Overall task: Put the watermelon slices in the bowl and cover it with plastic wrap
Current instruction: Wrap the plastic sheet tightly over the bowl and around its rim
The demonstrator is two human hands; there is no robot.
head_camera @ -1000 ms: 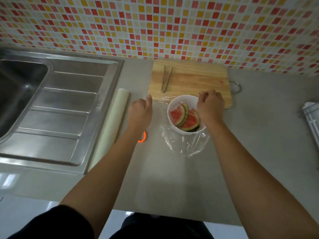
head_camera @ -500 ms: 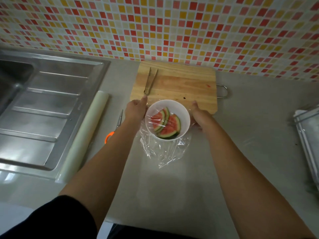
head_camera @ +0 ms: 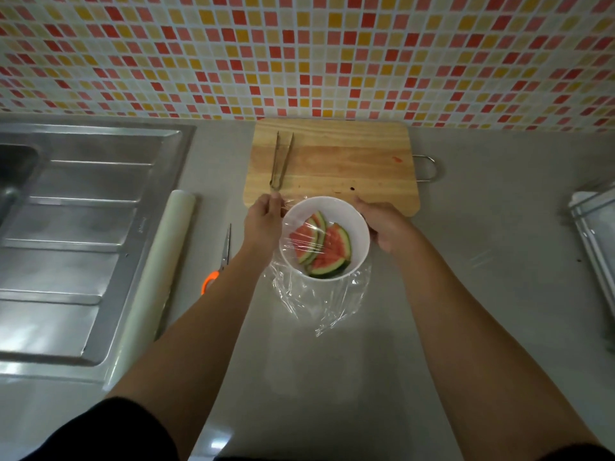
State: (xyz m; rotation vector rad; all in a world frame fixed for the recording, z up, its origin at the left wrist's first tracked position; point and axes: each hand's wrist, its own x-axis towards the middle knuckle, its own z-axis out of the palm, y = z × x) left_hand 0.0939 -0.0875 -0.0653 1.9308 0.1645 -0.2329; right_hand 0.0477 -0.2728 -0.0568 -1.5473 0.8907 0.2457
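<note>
A white bowl (head_camera: 361, 242) stands on the grey counter just in front of the cutting board. Inside it lie watermelon slices (head_camera: 327, 251), red flesh with green rind. A sheet of clear plastic wrap (head_camera: 319, 299) stretches over the bowl's mouth and hangs loose onto the counter at the near side. My left hand (head_camera: 264, 221) presses against the bowl's left side and pinches the wrap at the far-left rim. My right hand (head_camera: 386, 227) cups the bowl's right side with the wrap under it.
A wooden cutting board (head_camera: 332, 161) with metal tongs (head_camera: 281, 161) on it lies behind the bowl. A plastic wrap roll (head_camera: 159, 261) rests beside the steel sink drainer (head_camera: 66, 234). Orange-handled scissors (head_camera: 219, 261) lie left of my left arm. A metal tray (head_camera: 595, 241) sits at the right edge.
Both hands have come down from the bowl's far rim to its sides, pulling the wrap across the top. The scissors, earlier hidden under my left arm, now show.
</note>
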